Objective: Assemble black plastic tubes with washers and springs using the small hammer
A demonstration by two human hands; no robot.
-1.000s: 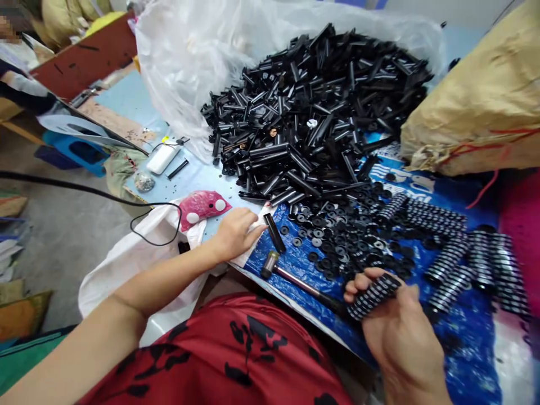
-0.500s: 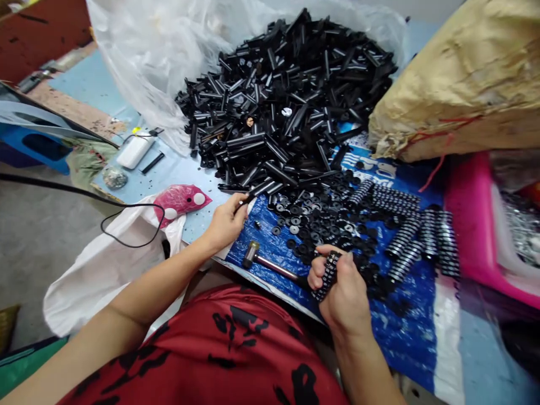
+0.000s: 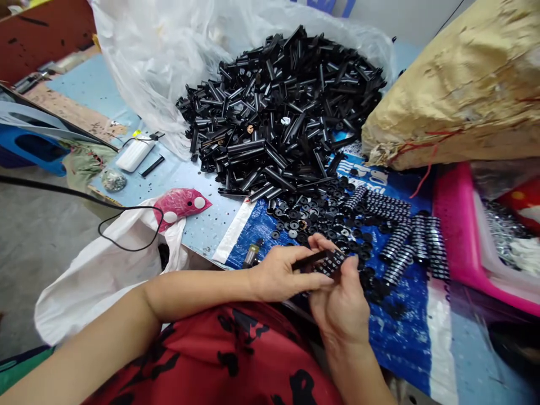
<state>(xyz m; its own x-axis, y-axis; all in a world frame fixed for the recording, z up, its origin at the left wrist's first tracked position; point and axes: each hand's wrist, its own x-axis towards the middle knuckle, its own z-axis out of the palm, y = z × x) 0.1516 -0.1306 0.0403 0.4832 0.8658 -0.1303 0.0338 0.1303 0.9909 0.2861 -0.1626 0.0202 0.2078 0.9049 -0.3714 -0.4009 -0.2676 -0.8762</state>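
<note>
Low in the middle, my right hand (image 3: 343,301) is closed around a roll of black discs with white marks (image 3: 331,261). My left hand (image 3: 287,273) pinches a black plastic strip (image 3: 310,260), its end against the roll; the exact contact is hidden by the fingers. Just beyond my hands, loose black discs (image 3: 293,225) lie scattered on the blue sheet (image 3: 247,228). Partly behind my left hand, a small hammer (image 3: 252,253) shows only its head. Finished-looking rolls of the same marked discs (image 3: 396,242) lie to the right.
A large heap of black plastic strips (image 3: 278,118) spills from a clear plastic bag (image 3: 156,67) at the back. Right of it stand a tan sack (image 3: 459,95) and a pink bin (image 3: 458,225). A white power bank (image 3: 135,153) and a pink wrapped bundle (image 3: 181,205) lie left.
My left hand has moved right from the edge of the heap, bringing a black strip to the roll in my right hand. The left forearm now covers most of the hammer.
</note>
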